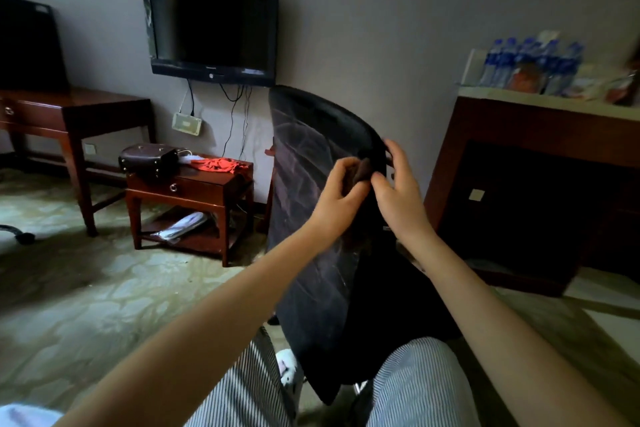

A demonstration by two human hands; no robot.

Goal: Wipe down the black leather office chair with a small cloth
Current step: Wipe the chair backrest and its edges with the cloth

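The black office chair (pixel 311 156) stands right in front of me, its tall backrest turned edge-on and streaked with dust. My left hand (pixel 341 194) grips a small dark brown cloth (pixel 360 172) against the backrest's right edge, fingers curled round it. My right hand (pixel 398 184) is beside it at the same edge, fingers spread and loosely bent, thumb touching the cloth and fingertips on the chair's rim. The seat is hidden behind the backrest and my knees.
A wall-mounted TV (pixel 211 28) hangs behind the chair. A small wooden side table (pixel 194 191) with a bag and red cloth stands to the left, a desk (pixel 72 114) further left. A dark cabinet (pixel 540 184) with several water bottles (pixel 533 62) is at the right.
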